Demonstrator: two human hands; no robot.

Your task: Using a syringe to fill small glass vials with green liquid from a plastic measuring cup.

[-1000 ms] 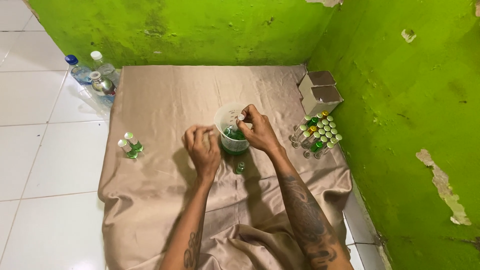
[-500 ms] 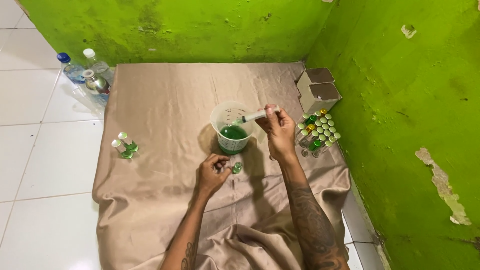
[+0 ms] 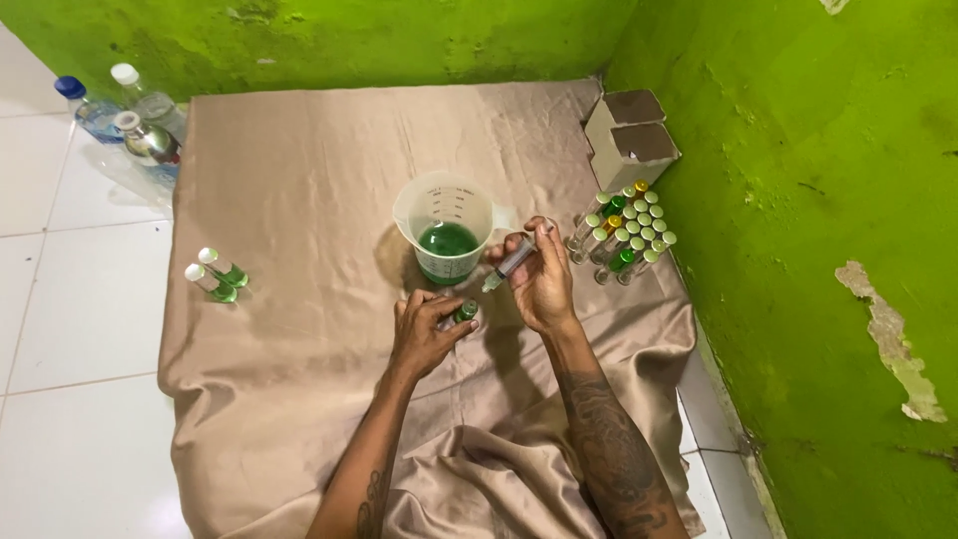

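hands meet low over tan satin cloth spread on white tile floor. right hand closed round a syringe, tip angled down-left toward small vial. left hand pinches that vial w/ thumb & fingers, vial tilted, green liquid inside, resting at cloth level. just behind hands: clear measuring beaker w/ green liquid in bottom, upright. right of it, cluster of capped vials by green wall, white, green & a few yellow caps. two open cardboard boxes behind cluster. two filled vials at cloth's left edge, well apart from hands. plastic bottles at far-left corner on tile.
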